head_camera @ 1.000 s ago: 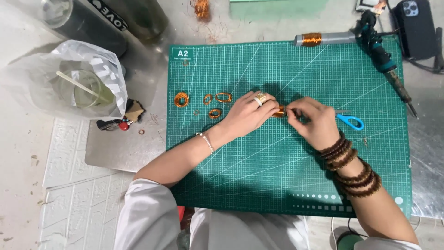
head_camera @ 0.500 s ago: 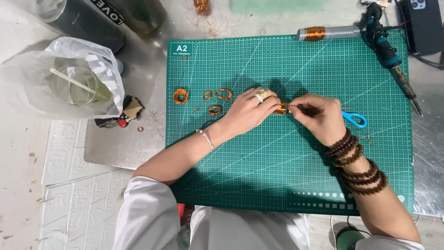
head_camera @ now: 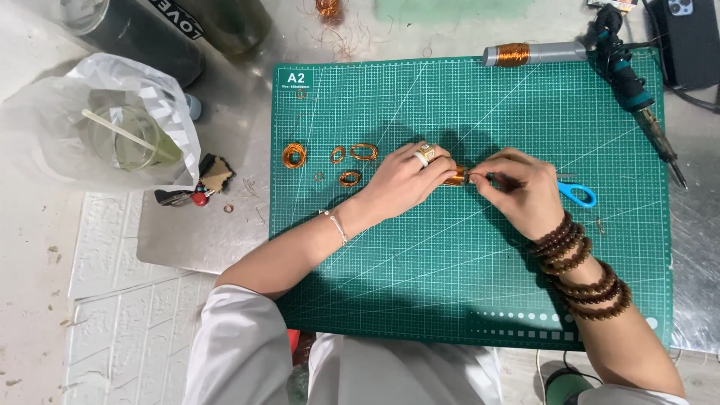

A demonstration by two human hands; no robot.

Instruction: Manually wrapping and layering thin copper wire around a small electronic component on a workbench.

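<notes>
Both hands are meeting near the middle of the green cutting mat [head_camera: 420, 300]. The left hand [head_camera: 409, 180] is pinching a small copper wire coil [head_camera: 455, 176] between its fingertips; most of the coil is hiding behind those fingers, so its exact shape is hard to make out. The right hand [head_camera: 521, 191] is closing its fingers on something thin at the coil's right end, but the object is too small and too covered to tell whether it is a wire end or a tool. Just right of that hand, the blue handle of a pair of scissors [head_camera: 577, 195] is showing, with the blades lying under the hand.

Left of the left hand, several finished copper rings [head_camera: 294, 155] are lying on the mat, a little apart from one another. At the far edge of the mat a metal rod wound with copper wire [head_camera: 532, 53] is lying flat, and to its right a soldering iron [head_camera: 637, 97] is slanting across the far right corner, its cable running out of view. On the far left, off the mat, a clear plastic bag [head_camera: 97, 127] is wrapping a cup with a straw, and the contents are blurring behind the plastic. A phone [head_camera: 690, 37] is being cut off by the far right edge.
</notes>
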